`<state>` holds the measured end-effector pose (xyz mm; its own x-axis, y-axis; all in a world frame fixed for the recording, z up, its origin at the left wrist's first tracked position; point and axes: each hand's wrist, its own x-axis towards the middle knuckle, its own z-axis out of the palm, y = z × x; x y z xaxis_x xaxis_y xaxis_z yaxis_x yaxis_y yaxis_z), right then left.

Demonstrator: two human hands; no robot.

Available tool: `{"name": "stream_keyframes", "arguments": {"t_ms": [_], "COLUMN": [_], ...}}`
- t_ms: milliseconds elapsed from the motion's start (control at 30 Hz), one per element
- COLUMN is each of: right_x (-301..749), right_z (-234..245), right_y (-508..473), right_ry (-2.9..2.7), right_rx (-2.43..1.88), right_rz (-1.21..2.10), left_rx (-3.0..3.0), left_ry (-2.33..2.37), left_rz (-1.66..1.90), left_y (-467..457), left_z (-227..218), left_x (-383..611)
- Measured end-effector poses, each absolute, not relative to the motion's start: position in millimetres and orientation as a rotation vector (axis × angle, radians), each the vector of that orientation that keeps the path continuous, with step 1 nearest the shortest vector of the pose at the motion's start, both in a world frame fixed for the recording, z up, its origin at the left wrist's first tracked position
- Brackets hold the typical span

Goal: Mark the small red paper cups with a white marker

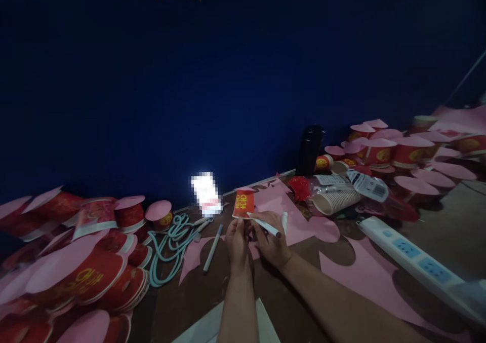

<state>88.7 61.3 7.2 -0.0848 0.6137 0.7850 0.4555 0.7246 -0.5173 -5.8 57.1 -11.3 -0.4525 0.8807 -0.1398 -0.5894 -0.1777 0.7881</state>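
A small red paper cup (243,204) with gold characters is held in front of me, its pale rim towards my hands and a strip of pink paper showing along its far end. My left hand (237,237) has its fingers closed on the near edge of the cup. In my right hand (272,239) is a slim white pen (268,227), gripped between the fingers with its tip by the cup's rim. Whether the tip touches the cup I cannot tell. Pink paper sheet (304,230) with round cut-outs lies beyond and beside my right hand.
Red cups with pink discs (381,153) crowd the right, and more cups (91,277) the left. A coiled cable (167,257), a grey pen (213,248) and a bright phone (207,193) lie left. At right are stacked cups (336,198), a black bottle (309,149) and a power strip (417,262).
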Motion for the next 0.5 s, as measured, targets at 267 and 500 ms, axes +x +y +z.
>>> {"name": "stream_keyframes", "arguments": {"t_ms": [267,500], "right_x": [87.8,88.0], "right_z": [4.0,4.3], "right_y": [62.7,61.9], "right_ry": [-1.690,-1.706], "right_rx": [-0.889,-0.873], "right_rz": [0.201,0.228], "left_rx": [0.321,0.306], "left_ry": [1.025,0.983], "left_rz": [1.833,1.844], "left_y": [57.9,59.9], "left_z": [-15.5,-17.9], "left_x": [-9.2,-9.6]}}
